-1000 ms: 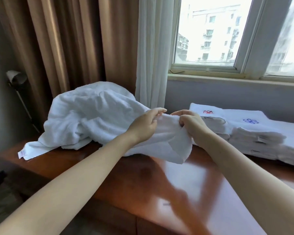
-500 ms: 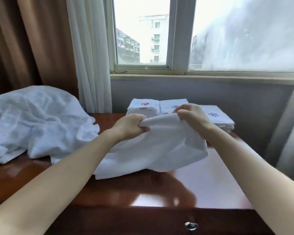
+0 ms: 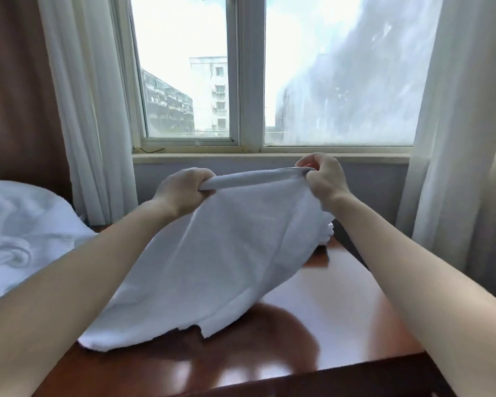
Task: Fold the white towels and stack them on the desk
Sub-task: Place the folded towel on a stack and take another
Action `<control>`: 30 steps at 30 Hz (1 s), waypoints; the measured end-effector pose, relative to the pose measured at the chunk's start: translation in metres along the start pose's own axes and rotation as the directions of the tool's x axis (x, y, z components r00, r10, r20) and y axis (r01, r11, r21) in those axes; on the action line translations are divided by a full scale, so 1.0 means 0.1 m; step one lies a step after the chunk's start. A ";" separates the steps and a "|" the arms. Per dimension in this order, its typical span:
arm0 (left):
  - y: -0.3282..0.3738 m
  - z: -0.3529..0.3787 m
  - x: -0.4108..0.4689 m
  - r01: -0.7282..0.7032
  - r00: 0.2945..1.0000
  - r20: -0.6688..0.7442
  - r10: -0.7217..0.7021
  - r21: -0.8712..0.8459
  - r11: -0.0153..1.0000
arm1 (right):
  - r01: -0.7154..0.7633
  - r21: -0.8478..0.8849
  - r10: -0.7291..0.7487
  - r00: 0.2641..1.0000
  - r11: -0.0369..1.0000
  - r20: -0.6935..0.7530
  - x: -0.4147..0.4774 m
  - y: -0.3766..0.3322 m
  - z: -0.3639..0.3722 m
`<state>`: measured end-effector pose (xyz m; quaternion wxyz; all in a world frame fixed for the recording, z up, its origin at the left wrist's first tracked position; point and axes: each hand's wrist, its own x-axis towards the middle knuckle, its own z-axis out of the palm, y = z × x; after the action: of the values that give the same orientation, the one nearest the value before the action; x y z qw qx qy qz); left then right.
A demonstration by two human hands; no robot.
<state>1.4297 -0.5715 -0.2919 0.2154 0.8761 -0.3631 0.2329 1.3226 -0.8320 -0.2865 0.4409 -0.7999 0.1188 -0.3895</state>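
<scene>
Two hands are holding one white towel [image 3: 226, 253] up by its top edge, in front of the window [image 3: 327, 81]. I am watching the left hand [image 3: 184, 190] clench around one end of that edge, its fingers curled over the cloth. The right hand [image 3: 324, 179] is sitting a little higher and to the right, pinching the other end between thumb and curled fingers. The edge is stretching between them as a narrow rolled band.

Below the band the towel is hanging as a slanting sheet toward the near left. Its lower hem is resting on the tabletop [image 3: 327, 325] in an uneven line at the near left. The tabletop is glossy red-brown wood, and it is reflecting the window light along with dark shapes under the arms.

At the far left a rumpled white heap [image 3: 20, 239] is lying on the tabletop, just beyond the left forearm. I cannot tell whether it is touching the towel, since the forearm is covering the gap. A small white bit [image 3: 328, 232] is showing past the towel's right side; I cannot tell what it is.

A white curtain [image 3: 83, 110] is hanging at each side of the window, with a brown drape [image 3: 17, 96] left of the left one.
</scene>
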 end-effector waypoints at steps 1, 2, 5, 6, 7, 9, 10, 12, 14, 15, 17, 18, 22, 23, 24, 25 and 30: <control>0.01 -0.08 0.07 -0.003 0.999 -0.042 0.004 0.013 1.000 | 0.037 0.014 -0.037 0.999 0.999 -0.013 0.08 -0.10 0.00; 0.01 -0.17 0.13 -0.007 0.996 -0.085 0.009 0.026 1.000 | 0.075 0.030 -0.075 0.997 0.997 -0.021 0.15 -0.20 0.00; 0.00 -0.38 0.26 -0.041 0.979 -0.198 0.052 0.062 0.997 | 0.162 0.061 -0.160 0.986 0.985 -0.042 0.32 -0.45 0.00; -0.01 -0.43 0.29 -0.062 0.974 -0.214 0.076 0.072 0.996 | 0.182 0.069 -0.178 0.983 0.981 -0.048 0.36 -0.51 0.01; -0.01 -0.48 0.30 -0.082 0.970 -0.222 0.097 0.074 0.994 | 0.198 0.073 -0.195 0.979 0.977 -0.054 0.39 -0.56 0.01; -0.04 -0.53 0.32 -0.104 0.966 -0.229 0.117 0.069 0.992 | 0.225 0.080 -0.221 0.974 0.971 -0.055 0.41 -0.63 0.02; -0.05 -0.54 0.32 -0.114 0.965 -0.232 0.124 0.058 0.992 | 0.234 0.093 -0.230 0.972 0.968 -0.052 0.40 -0.65 0.02; -0.10 -0.53 0.29 -0.125 0.971 -0.204 0.125 0.016 0.992 | 0.231 0.126 -0.229 0.973 0.965 -0.036 0.35 -0.66 0.01; -0.14 -0.49 0.24 -0.105 0.990 -0.106 0.095 -0.092 0.990 | 0.165 0.155 -0.169 0.986 0.974 0.009 0.26 -0.61 0.00; -0.13 -0.45 0.19 -0.081 0.997 -0.025 0.078 -0.152 0.985 | 0.104 0.163 -0.115 0.992 0.981 0.059 0.20 -0.55 -0.01; -0.12 -0.31 0.05 0.024 0.974 0.222 0.036 -0.262 0.965 | -0.030 0.132 0.001 0.976 0.991 0.216 0.05 -0.40 -0.01; -0.09 -0.22 -0.03 0.077 0.935 0.354 0.025 -0.271 0.960 | -0.077 0.078 0.051 0.955 0.994 0.293 -0.04 -0.31 0.00; 0.10 0.23 -0.39 0.132 0.676 0.736 -0.023 -0.090 0.987 | -0.156 -0.219 0.247 0.834 0.963 0.494 -0.48 0.12 0.12; 0.18 0.34 -0.47 0.109 0.585 0.811 -0.032 -0.040 0.993 | -0.160 -0.305 0.310 0.777 0.939 0.548 -0.59 0.23 0.16; 0.24 0.45 -0.54 0.079 0.497 0.867 -0.044 0.005 0.997 | -0.151 -0.381 0.369 0.707 0.912 0.603 -0.70 0.33 0.20; 0.30 0.55 -0.62 0.041 0.416 0.907 -0.061 0.048 0.998 | -0.134 -0.451 0.427 0.629 0.882 0.650 -0.81 0.44 0.23; 0.44 0.79 -0.80 0.059 0.220 0.972 -0.087 0.076 0.995 | -0.064 -0.656 0.583 0.530 0.752 0.616 -1.12 0.72 0.21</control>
<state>1.3667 -0.6004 -0.3908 -0.0570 0.8487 -0.3739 -0.3697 1.2743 -0.8013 -0.4089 0.2586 -0.9376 0.1732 0.1549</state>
